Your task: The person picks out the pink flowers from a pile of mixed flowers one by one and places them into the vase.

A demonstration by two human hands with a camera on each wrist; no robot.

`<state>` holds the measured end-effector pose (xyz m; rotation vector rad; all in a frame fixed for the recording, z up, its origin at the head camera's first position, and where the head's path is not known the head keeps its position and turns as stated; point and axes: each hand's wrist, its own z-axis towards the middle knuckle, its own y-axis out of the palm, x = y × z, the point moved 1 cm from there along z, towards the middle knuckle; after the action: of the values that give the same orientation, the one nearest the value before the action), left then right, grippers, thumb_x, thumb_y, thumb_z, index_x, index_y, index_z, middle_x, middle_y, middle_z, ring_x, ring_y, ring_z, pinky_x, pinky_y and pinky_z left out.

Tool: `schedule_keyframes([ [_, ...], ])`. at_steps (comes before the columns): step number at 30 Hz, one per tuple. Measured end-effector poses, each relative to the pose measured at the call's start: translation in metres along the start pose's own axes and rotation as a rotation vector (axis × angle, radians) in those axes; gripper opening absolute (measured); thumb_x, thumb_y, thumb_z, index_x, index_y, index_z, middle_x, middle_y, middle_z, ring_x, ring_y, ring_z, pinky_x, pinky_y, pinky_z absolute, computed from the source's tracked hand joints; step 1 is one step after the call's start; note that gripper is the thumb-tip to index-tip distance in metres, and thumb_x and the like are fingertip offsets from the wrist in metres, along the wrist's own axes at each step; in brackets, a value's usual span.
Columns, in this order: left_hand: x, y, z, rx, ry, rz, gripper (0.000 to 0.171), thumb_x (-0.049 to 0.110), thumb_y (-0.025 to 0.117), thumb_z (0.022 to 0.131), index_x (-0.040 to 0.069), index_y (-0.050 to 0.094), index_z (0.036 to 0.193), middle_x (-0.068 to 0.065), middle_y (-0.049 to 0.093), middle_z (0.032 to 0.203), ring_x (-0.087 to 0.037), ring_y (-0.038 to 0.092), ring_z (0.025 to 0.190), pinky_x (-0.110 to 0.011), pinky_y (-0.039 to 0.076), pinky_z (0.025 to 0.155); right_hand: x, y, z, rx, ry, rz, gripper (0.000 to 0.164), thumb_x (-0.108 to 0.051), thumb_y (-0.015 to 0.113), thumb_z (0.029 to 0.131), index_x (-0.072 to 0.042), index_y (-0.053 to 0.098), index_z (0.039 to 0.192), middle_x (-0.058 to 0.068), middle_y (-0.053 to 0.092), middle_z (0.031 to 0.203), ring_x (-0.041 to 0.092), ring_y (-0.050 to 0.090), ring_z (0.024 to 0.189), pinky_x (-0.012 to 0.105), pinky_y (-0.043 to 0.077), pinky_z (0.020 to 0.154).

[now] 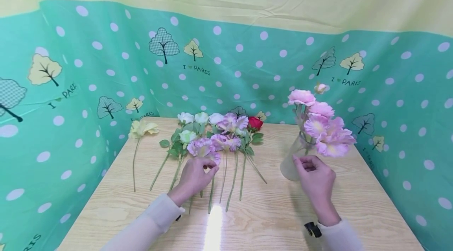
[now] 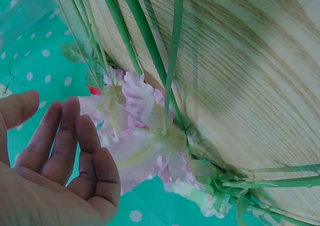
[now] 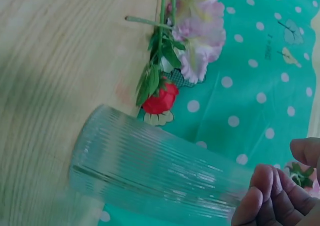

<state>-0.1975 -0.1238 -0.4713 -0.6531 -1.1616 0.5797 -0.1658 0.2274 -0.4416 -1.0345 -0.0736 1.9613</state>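
Note:
My left hand [image 1: 196,174] hovers by the laid-out stems, its loosely bent fingers holding nothing. Just beyond its fingertips lie pale purple flowers [image 1: 201,147], whose green stems run toward me; the left wrist view has these ruffled petals [image 2: 142,156] beside the fingers. A ribbed clear glass vase [image 1: 291,163] stands on the right, holding pink flowers [image 1: 320,109] and a large light purple bloom [image 1: 332,137]. Close to the vase's upper part is my right hand [image 1: 315,180], fingers bent and nothing between thumb and fingertips. In the right wrist view its fingers [image 3: 267,186] overlap the vase's mouth.
White and pale green roses [image 1: 201,118] line the back of the wooden table [image 1: 255,219], with a red rose [image 1: 255,122] at their right end. A single pale yellow flower [image 1: 143,129] lies apart at left. A polka-dot green curtain [image 1: 226,74] encloses the table.

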Motion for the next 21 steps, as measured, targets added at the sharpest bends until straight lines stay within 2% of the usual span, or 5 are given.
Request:
schedule_keyframes([
  [4, -0.002, -0.002, -0.001, 0.023, -0.017, 0.019, 0.005, 0.024, 0.079, 0.091, 0.019, 0.082, 0.091, 0.007, 0.076, 0.088, -0.020, 0.070, 0.083, -0.037, 0.055, 0.071, -0.002, 0.003, -0.004, -0.034, -0.028, 0.020, 0.015, -0.013, 0.087, 0.082, -0.004, 0.076, 0.079, 0.002, 0.070, 0.065, -0.001, 0.057, 0.056, 0.008, 0.045, 0.056],
  [10, -0.010, -0.007, 0.001, 0.053, -0.103, 0.068, 0.007, 0.023, 0.079, 0.089, 0.017, 0.078, 0.085, 0.008, 0.071, 0.076, -0.009, 0.057, 0.062, -0.031, 0.047, 0.057, -0.002, 0.008, -0.011, -0.088, -0.023, 0.028, 0.016, -0.014, 0.088, 0.081, -0.003, 0.076, 0.082, 0.001, 0.070, 0.066, 0.006, 0.061, 0.056, 0.010, 0.047, 0.056],
  [15, -0.017, -0.014, 0.001, 0.098, -0.103, 0.145, 0.011, 0.021, 0.080, 0.087, 0.017, 0.071, 0.081, 0.006, 0.068, 0.075, -0.014, 0.059, 0.065, -0.034, 0.047, 0.061, -0.003, 0.011, -0.019, -0.142, 0.014, 0.018, 0.020, -0.018, 0.089, 0.081, -0.003, 0.076, 0.085, 0.000, 0.069, 0.067, 0.010, 0.063, 0.058, 0.011, 0.047, 0.056],
  [21, -0.028, -0.018, 0.000, 0.076, -0.126, 0.205, 0.007, 0.018, 0.074, 0.087, 0.012, 0.075, 0.089, 0.001, 0.071, 0.080, -0.019, 0.064, 0.071, -0.039, 0.050, 0.065, -0.005, 0.014, -0.026, -0.186, 0.007, -0.013, 0.025, -0.021, 0.090, 0.080, -0.003, 0.076, 0.089, -0.001, 0.068, 0.068, 0.012, 0.064, 0.058, 0.012, 0.048, 0.055],
])
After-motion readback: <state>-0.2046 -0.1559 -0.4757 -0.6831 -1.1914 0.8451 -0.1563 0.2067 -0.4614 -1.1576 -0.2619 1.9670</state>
